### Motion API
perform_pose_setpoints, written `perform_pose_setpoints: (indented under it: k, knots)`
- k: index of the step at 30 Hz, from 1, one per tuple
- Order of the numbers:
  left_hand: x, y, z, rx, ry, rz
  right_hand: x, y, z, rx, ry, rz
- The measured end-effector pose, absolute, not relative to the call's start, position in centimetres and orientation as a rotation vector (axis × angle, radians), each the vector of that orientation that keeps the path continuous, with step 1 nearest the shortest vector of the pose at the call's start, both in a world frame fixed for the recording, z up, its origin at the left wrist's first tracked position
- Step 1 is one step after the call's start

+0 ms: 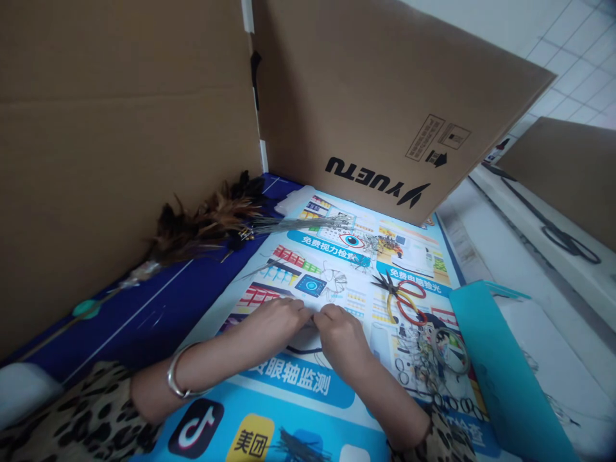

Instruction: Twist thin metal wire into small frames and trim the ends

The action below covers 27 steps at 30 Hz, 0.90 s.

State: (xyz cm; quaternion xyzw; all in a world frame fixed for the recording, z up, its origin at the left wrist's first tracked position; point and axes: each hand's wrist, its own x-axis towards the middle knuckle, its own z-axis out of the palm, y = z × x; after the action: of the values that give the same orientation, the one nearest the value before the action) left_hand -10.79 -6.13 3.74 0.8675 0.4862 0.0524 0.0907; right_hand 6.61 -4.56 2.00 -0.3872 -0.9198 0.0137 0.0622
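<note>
My left hand [286, 319] and my right hand [341, 330] meet above the printed poster sheet [356, 394], fingers pinched and knuckles nearly touching. Whatever they pinch is hidden behind the fingers. Just beyond them, a loosely bent thin wire [334, 280] lies on the sheet. To the right are cutting tools [407, 301] with red and yellow handles and dark tips. Beside my right forearm spreads a tangled heap of wire pieces and loops [418, 369], with a round coil [450, 351] on it. Short dark wire pieces [299, 446] lie near the front edge.
Tall cardboard panels [125, 96] enclose the left and back. Brown and black feathers [206, 218] lie along the left panel, by a bundle of straight thin wires [303, 222]. A teal folded board [505, 372] stands at right; black-handled scissors [568, 244] lie beyond.
</note>
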Motion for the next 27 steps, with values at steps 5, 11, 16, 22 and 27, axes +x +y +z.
perform_pose_setpoints:
  k: [5,11,16,22,27]
  knots:
    - [-10.8,-6.3,3.7,2.605,1.417,0.203,6.5,-4.4,1.8,-1.148,-2.780,0.062]
    - [-10.7,-6.4,3.8,2.694,1.417,0.179,6.6,-4.4,1.9,-1.107,-2.804,0.046]
    - [-10.6,-6.4,3.9,2.710,1.441,0.105,6.6,-4.6,1.7,-1.165,-2.786,0.024]
    - [-10.8,-6.2,3.9,2.600,1.465,0.258,6.5,-4.4,1.6,-1.259,-2.666,0.151]
    - [-11.5,-5.3,3.0,2.235,1.458,0.638,6.7,-3.8,1.8,-1.250,-2.281,0.644]
